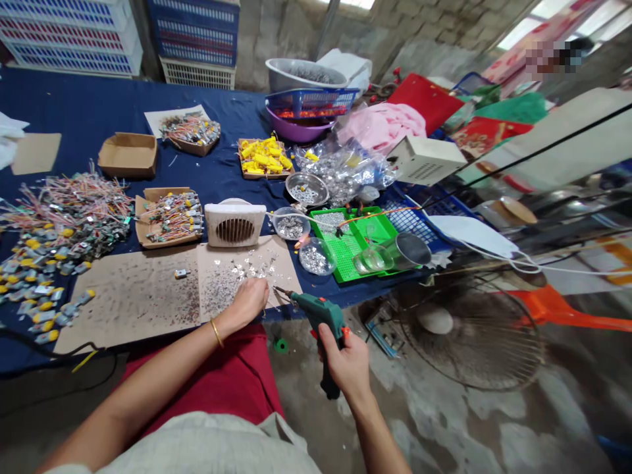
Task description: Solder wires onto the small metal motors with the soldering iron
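Note:
My right hand (pixel 346 361) grips a green and black pistol-shaped electric screwdriver (pixel 316 308). Its thin dark bit points left, towards my left hand. My left hand (pixel 251 301) is closed in a pinch over the front edge of the cardboard sheet (pixel 133 289); what its fingers hold is hidden. Tiny metal bits (pixel 222 283) and pale flat pieces lie scattered on the cardboard beside that hand. One small motor with a yellow end (pixel 182 274) rests alone farther left on the sheet. Behind my left hand stands a white box with a dark grille (pixel 236 224).
Many small motors with wires (pixel 64 224) are heaped at the left. A box of wired parts (pixel 170 217), yellow parts (pixel 266 157), dishes of metal pieces (pixel 316 255) and a green tray (pixel 340 253) stand around the cardboard. A floor fan (pixel 474 329) is at the right.

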### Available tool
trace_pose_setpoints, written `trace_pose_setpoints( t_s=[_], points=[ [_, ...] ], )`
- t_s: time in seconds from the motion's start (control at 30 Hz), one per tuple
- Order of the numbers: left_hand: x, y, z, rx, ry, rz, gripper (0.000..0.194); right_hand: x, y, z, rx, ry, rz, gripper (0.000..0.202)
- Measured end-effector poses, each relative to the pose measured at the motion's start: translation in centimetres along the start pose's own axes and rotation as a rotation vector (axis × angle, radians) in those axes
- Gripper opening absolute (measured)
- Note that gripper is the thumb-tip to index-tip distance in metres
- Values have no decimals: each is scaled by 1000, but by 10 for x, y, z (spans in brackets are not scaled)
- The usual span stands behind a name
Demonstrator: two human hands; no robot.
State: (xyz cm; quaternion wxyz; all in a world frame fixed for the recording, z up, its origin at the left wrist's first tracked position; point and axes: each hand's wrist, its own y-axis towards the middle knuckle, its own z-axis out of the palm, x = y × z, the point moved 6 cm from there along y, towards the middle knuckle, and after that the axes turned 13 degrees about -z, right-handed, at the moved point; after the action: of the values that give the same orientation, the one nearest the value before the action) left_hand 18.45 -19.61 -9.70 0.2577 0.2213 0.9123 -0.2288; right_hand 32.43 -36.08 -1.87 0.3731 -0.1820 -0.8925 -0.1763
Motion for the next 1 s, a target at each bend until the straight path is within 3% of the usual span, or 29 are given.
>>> trace_pose_setpoints(
  t_s=[0.47,1.0],
  points=[
    [-4,6,3,15,167,-85,29,7,4,0,20,-5,-23,43],
    [-6,7,4,11,217,-72,30,7,6,4,56,-55,-123,43]
  ],
)
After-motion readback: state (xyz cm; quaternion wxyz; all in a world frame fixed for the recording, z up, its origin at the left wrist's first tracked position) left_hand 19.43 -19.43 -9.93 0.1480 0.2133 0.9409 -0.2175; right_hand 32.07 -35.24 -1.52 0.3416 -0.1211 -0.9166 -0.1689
